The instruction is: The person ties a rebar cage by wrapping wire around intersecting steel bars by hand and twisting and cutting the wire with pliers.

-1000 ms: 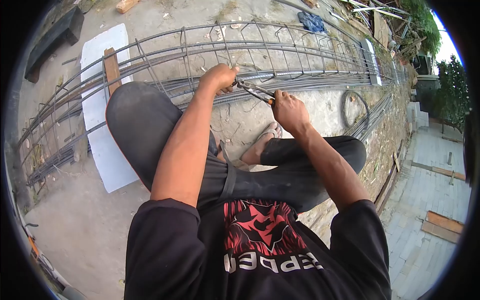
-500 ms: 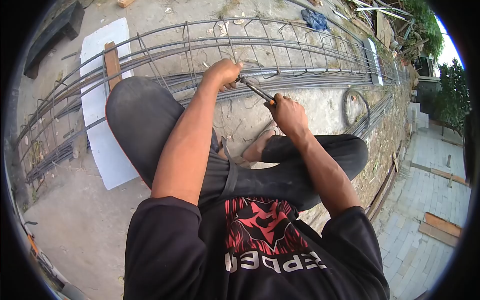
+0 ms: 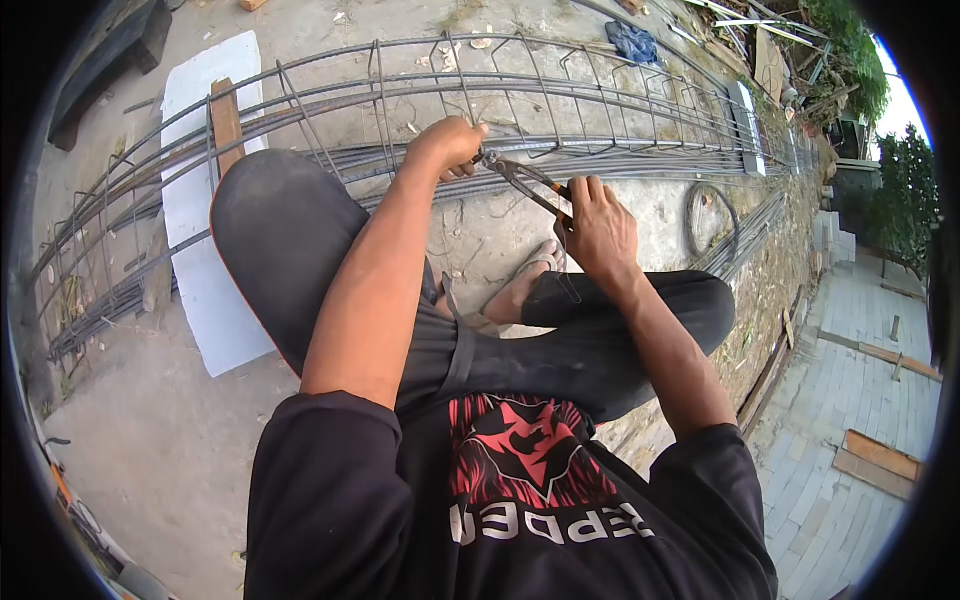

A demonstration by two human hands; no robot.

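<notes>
Pincers [image 3: 516, 172] with dark handles and orange marks sit in my right hand [image 3: 603, 230], fingers on spread handles. Their jaws meet the near side of a long rebar cage [image 3: 380, 85], right beside my left hand [image 3: 443, 148]. That left hand is closed, its curled fingers wrapped round the cage's near bars; whether it also pinches wire is hidden. A thin wire loop hangs below my right hand. Loose steel bars [image 3: 640, 163] lie along the cage's near side.
A white sheet [image 3: 230, 330] and a wooden strip [image 3: 226, 125] lie under the cage at left. To the right is a wire coil [image 3: 690, 215]. Blue plastic [image 3: 630, 42] and a dark beam [image 3: 110, 75] lie farther off. My legs are folded close by.
The pincers' handles have spread apart. My right hand has moved right and slightly down with them, its fingers loosening. My left hand has stayed in place.
</notes>
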